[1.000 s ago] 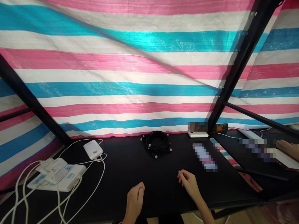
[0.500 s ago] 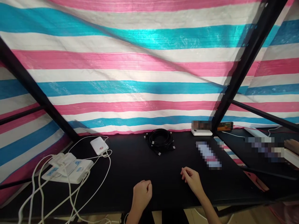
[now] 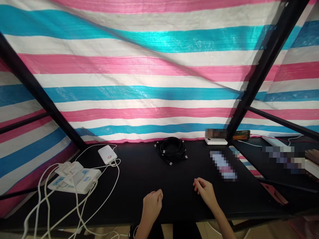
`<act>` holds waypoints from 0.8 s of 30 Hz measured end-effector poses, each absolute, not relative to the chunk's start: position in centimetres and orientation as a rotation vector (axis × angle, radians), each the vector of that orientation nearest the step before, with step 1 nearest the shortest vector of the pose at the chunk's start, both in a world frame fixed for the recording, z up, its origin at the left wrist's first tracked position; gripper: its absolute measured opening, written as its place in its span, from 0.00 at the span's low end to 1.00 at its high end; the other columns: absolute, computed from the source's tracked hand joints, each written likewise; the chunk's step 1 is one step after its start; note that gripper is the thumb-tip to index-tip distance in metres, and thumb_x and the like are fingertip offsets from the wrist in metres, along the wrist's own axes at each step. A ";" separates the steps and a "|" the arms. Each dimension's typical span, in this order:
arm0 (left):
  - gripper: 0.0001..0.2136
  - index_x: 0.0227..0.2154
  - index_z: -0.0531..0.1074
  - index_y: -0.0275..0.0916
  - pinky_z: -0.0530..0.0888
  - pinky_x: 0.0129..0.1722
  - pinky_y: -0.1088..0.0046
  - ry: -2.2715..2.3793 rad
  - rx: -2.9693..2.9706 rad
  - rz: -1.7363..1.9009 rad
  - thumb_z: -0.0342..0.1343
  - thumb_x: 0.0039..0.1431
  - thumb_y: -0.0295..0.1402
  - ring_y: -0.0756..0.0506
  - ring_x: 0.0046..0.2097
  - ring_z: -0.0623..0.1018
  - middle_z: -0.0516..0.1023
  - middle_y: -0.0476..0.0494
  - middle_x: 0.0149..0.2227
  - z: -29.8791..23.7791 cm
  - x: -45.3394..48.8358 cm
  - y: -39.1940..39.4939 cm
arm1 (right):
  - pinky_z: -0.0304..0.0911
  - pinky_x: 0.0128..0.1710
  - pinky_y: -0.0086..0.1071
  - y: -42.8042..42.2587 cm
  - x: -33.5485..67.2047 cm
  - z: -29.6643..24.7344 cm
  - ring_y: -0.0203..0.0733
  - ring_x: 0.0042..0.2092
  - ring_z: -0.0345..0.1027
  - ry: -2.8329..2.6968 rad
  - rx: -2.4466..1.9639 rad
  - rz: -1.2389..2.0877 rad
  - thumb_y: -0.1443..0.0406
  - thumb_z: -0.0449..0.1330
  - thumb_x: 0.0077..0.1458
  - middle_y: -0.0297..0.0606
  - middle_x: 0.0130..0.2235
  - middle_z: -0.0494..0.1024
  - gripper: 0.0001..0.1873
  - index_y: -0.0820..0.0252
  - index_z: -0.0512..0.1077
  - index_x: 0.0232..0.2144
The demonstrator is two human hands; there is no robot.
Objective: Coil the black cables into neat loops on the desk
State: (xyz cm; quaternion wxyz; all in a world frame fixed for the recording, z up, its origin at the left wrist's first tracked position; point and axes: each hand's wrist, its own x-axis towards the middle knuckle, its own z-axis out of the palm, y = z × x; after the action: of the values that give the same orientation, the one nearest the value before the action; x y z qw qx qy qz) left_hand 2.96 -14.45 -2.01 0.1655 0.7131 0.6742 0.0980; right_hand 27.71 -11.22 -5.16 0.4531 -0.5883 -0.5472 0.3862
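Note:
My left hand [image 3: 152, 205] rests in a loose fist at the front of the black table [image 3: 129, 186], with nothing visible in it. To its right, my right hand [image 3: 204, 192] lies on the tabletop with its fingers curled in and no object showing between them. Beyond both hands sits a coiled bundle of black cables [image 3: 171, 148] with several light-coloured connector ends, apart from either hand. Nearest to my right hand is a flat rectangular object [image 3: 223, 166], blurred out by pixelation.
On the left, a white power strip [image 3: 82, 184] carries plugs and tangled white cables [image 3: 77, 202]; a white power bank [image 3: 107, 154] lies behind it. A white device [image 3: 215, 141] and a phone [image 3: 241, 135] stand at the back right. Another person's hand [image 3: 312, 155] shows at the right edge.
The view has shifted slightly, so things on the left appear a little further right. Both hands keep nearly the same pose and place.

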 end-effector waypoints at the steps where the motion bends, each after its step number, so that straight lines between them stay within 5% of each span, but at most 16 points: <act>1: 0.15 0.22 0.67 0.39 0.56 0.29 0.75 1.915 2.033 0.277 0.39 0.57 0.22 0.50 0.27 0.70 0.70 0.50 0.23 -2.0 2.9 -14.5 | 0.55 0.18 0.27 -11.2 27.7 -5.2 0.35 0.18 0.61 -1.351 -1.455 0.952 0.48 0.52 0.54 0.32 0.17 0.68 0.24 0.60 0.69 0.20; 24: 0.14 0.20 0.62 0.38 0.55 0.28 0.76 1.929 1.949 0.306 0.38 0.56 0.21 0.52 0.26 0.68 0.66 0.52 0.22 -1.3 3.1 -14.4 | 0.52 0.19 0.27 -11.2 27.5 -5.1 0.34 0.18 0.60 -1.340 -1.431 0.974 0.50 0.51 0.55 0.31 0.16 0.66 0.22 0.60 0.67 0.20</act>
State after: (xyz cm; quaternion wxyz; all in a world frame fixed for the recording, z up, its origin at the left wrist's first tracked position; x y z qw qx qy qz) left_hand 3.06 -14.37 -1.29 0.1899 0.6936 0.6863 0.1088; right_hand 27.47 -11.22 -5.12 0.4585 -0.5808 -0.5442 0.3954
